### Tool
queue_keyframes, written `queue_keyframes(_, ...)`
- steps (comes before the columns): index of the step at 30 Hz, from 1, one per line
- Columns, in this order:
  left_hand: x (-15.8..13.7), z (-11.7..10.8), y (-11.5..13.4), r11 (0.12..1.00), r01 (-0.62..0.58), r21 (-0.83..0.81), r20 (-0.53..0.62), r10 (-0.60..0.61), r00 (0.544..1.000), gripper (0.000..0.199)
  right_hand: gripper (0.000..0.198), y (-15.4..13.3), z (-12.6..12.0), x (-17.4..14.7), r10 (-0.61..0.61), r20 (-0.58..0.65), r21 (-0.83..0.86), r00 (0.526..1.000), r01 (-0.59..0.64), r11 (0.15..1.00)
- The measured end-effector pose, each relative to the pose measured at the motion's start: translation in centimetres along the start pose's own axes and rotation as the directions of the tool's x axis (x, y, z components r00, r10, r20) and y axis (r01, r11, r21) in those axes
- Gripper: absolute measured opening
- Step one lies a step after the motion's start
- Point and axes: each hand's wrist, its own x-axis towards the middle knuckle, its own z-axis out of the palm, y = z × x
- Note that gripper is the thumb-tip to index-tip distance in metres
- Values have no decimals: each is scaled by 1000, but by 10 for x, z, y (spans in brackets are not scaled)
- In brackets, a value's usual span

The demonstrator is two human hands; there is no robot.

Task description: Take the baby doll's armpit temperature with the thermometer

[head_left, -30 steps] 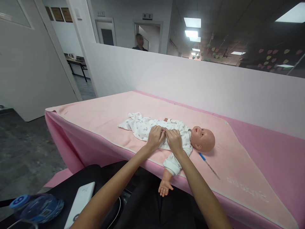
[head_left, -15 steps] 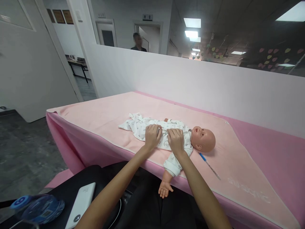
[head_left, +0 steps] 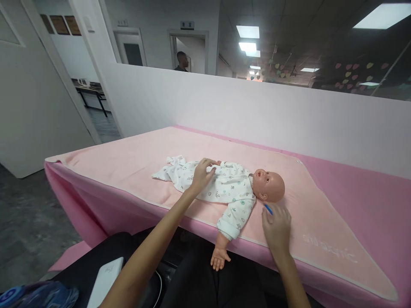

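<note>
A baby doll (head_left: 221,188) in a white printed gown lies on its back, with its bare head (head_left: 272,186) to the right. Its near arm hangs over the table edge, the doll's hand (head_left: 220,258) palm up. My left hand (head_left: 203,174) rests at the middle of the gown, thumb and fingers apart. Past the doll's head, on the near side, my right hand (head_left: 278,224) is over a thin stick with a blue end (head_left: 268,209). Thumb and fingers are spread around that blue end, and the palm hides the rest of the stick.
A pale pink mat (head_left: 128,160) covers the table over a darker pink cloth (head_left: 362,184). Behind it runs a white wall (head_left: 257,111) with glass above, where a person (head_left: 182,62) shows. At lower left are a white power bank (head_left: 104,280) and a blue-capped bottle (head_left: 38,295).
My right hand has left the gown and moved right to the blue-ended stick. My left hand stays at the gown, its fingers more spread. The view has shifted slightly.
</note>
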Motion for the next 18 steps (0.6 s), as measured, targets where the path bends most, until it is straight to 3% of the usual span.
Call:
queue_keyframes(1,7,4,4,995,16,-97,122,-4,993,15,23,11,-5,-6,38,18,-52,999,-37,998)
queue_keyframes(3,18,14,9,968,86,-235,361,5,932,15,24,30,-12,-16,99,45,-143,994,-91,986)
queue_keyframes(6,26,29,9,952,160,-262,539,6,842,20,27,50,-21,-27,155,96,-241,983,-128,962)
queue_keyframes(12,22,33,3,943,140,-302,663,102,742,26,27,66,-29,-35,208,179,-223,961,-167,960)
queue_keyframes(18,19,28,5,957,97,-272,664,114,739,31,24,61,-30,-36,203,173,-179,964,-172,969)
